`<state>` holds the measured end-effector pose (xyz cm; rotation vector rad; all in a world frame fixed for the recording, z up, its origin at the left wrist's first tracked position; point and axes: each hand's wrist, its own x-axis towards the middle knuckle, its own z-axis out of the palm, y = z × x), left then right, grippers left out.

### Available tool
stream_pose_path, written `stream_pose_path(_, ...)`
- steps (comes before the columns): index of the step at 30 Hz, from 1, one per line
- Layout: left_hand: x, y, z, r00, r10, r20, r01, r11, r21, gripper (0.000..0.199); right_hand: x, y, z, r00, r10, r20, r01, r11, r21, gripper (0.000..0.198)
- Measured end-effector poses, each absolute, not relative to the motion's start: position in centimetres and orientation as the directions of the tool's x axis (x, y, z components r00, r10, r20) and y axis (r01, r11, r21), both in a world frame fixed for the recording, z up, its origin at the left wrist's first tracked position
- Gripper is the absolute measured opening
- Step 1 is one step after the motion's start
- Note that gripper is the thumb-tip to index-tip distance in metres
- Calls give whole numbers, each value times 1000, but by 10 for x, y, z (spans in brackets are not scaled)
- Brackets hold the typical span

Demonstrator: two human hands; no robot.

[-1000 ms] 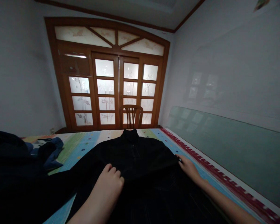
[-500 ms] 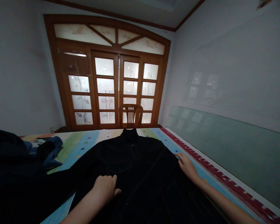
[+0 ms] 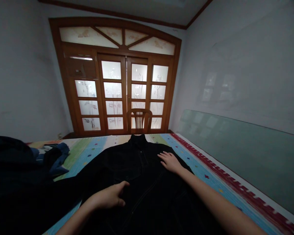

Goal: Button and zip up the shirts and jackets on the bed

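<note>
A black jacket point(image 3: 139, 182) lies spread on the table, its collar pointing away from me and its left-hand sleeve stretched out to the side. My right hand point(image 3: 170, 161) rests flat on the upper right of the jacket, below the shoulder, with fingers spread. Over the jacket's left front, near a stitched pocket flap, is my left hand point(image 3: 111, 195). Its thumb and index finger stand apart, and no cloth shows between them. Whether that hand touches the fabric I cannot tell.
A striped, star-patterned cloth point(image 3: 88, 153) covers the table. Dark and blue clothing point(image 3: 57, 158) is heaped at the left. Beyond the far edge stands a wooden chair point(image 3: 139, 119) before wooden glazed doors point(image 3: 124, 91). A pale glass panel point(image 3: 235, 143) runs along the right wall.
My right hand has moved left from the jacket's right edge onto its upper front. My left hand has shifted slightly, and its thumb and index finger now show apart.
</note>
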<state>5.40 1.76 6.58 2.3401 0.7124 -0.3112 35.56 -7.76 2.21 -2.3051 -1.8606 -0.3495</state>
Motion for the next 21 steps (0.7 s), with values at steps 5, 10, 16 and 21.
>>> stream_pose_path(5, 53, 47, 53, 801, 530, -278, 593, -642, 486, 40, 355, -79, 21, 178, 954, 241, 977, -201, 73, 38)
stream_pose_path(10, 51, 69, 51, 756, 626, -194, 645, -659, 388, 26, 364, -82, 17, 320, 925, 204, 938, -340, 70, 39)
stream_pose_path(16, 48, 67, 59, 682, 723, -110, 721, -639, 269, 21, 377, -81, 13, 495, 862, 111, 864, -501, 42, 45)
stream_pose_path(21, 52, 56, 57, 656, 755, -19, 744, -642, 183, 19, 387, -76, 12, 585, 808, 60, 809, -588, 26, 48)
